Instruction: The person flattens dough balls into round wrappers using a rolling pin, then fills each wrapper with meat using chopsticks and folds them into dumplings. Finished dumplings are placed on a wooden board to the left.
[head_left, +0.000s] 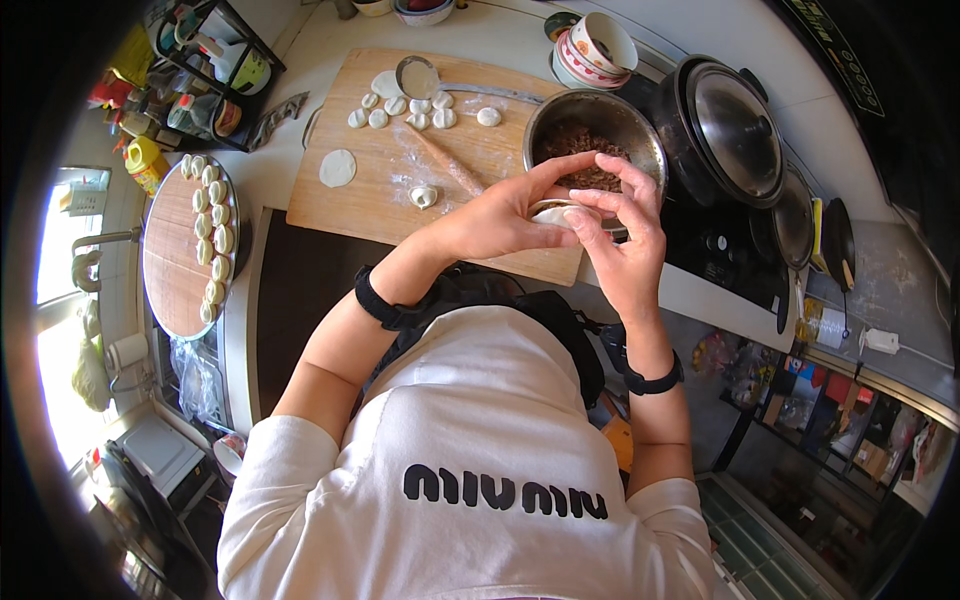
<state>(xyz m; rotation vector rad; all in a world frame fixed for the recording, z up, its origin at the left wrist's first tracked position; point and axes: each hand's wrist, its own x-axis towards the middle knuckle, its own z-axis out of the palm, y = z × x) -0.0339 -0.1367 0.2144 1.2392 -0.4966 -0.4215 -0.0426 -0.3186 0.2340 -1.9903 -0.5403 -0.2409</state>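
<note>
My left hand and my right hand meet over the near right of a wooden board. Between their fingers they hold a folded dumpling, with filling showing at its upper edge. Just beyond my fingers stands a metal bowl of dark minced filling. A finished dumpling sits on the board left of my hands. Farther left lies a flat round wrapper. A slim rolling pin rests on floured wood, its near end close to my left wrist. Several small dough pieces lie behind it.
A round tray at the left carries several dumplings. A metal ladle lies across the board's far side. Stacked bowls stand behind the filling bowl. A lidded pot is on the right, by the black cooktop.
</note>
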